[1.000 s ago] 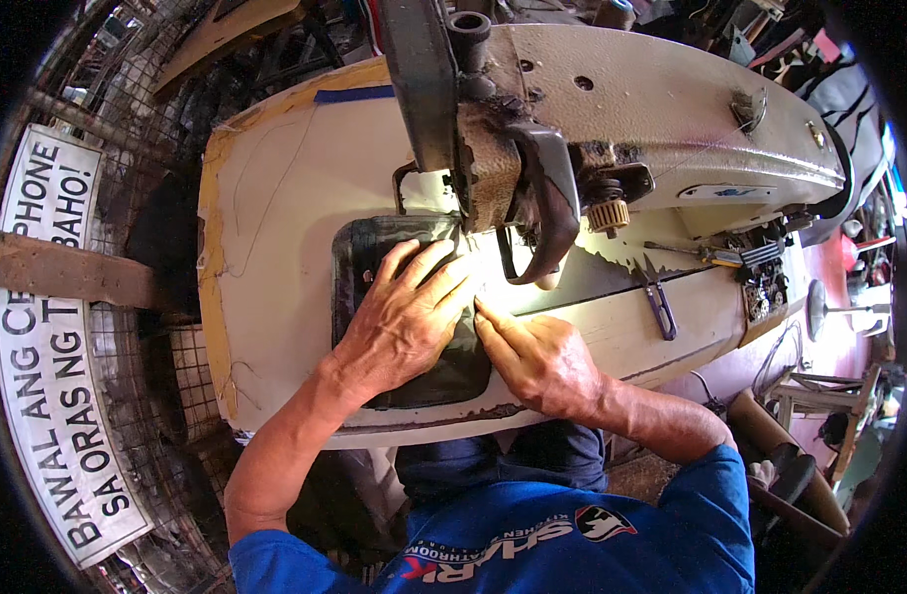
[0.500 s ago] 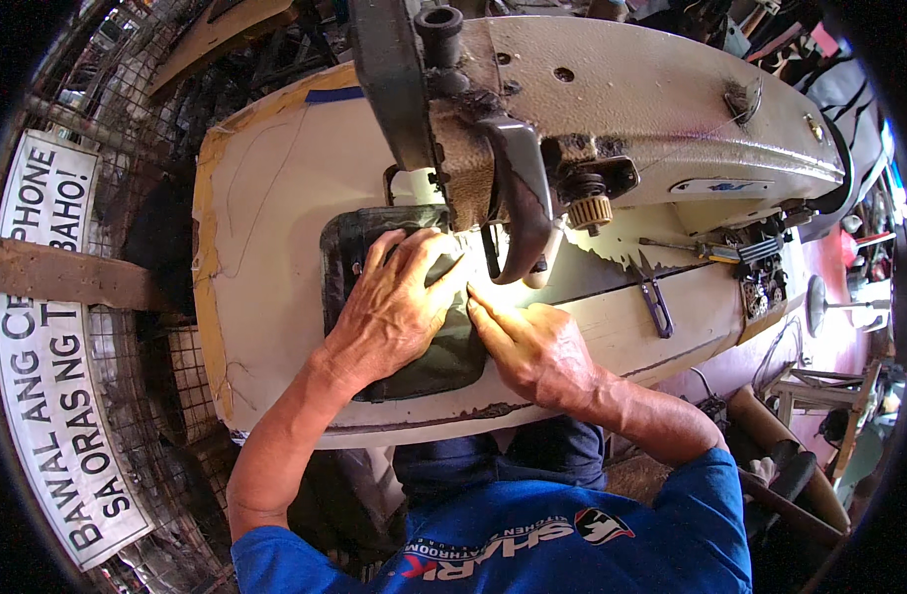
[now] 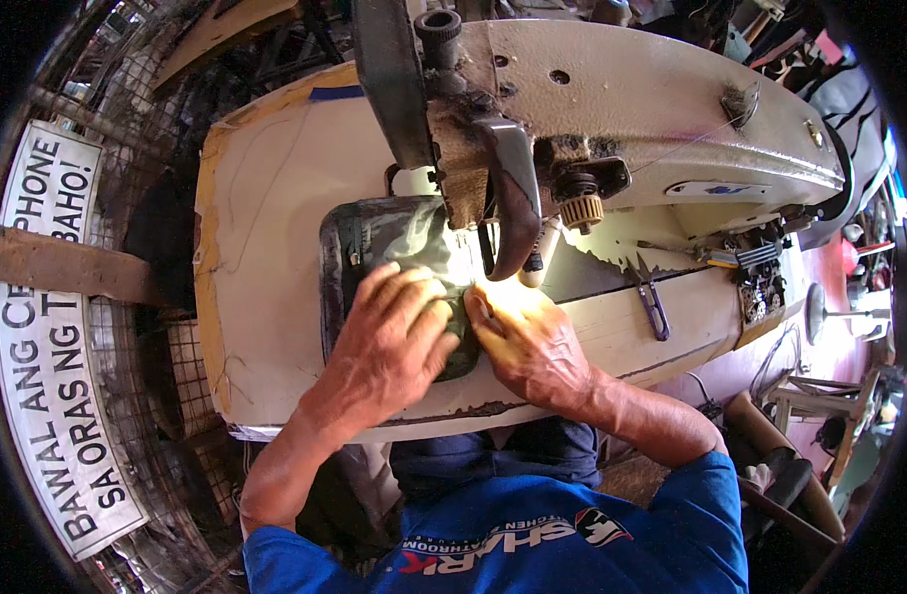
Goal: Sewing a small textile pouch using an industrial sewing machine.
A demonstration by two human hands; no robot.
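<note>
A dark, flat fabric piece (image 3: 340, 287) with rounded corners lies on the sewing machine bed, its right side under the machine head (image 3: 468, 188). Over its lower middle is my left hand (image 3: 389, 337), slightly blurred, fingers bent but not closed around anything visible; their tips are partly hidden. My right hand (image 3: 532, 342) pinches the piece's right edge just below the lit needle area, thumb and fingers together. Glare there hides the needle and exact fingertip contact. A dark curved metal guard (image 3: 516, 203) hangs down right above my right hand.
Thread snips (image 3: 652, 302) lie to the right on the bed. Beyond them are a screwdriver (image 3: 686, 249) and a tray of metal bobbins and small parts (image 3: 765, 292). A tension knob (image 3: 581, 211) juts from the machine. Wire mesh (image 3: 181, 361) and a lettered sign (image 3: 72, 426) stand at left.
My left hand has drawn back toward me from the upper part of the fabric piece, its fingers now more bent. My right hand stays by the needle area, its fingers more curled.
</note>
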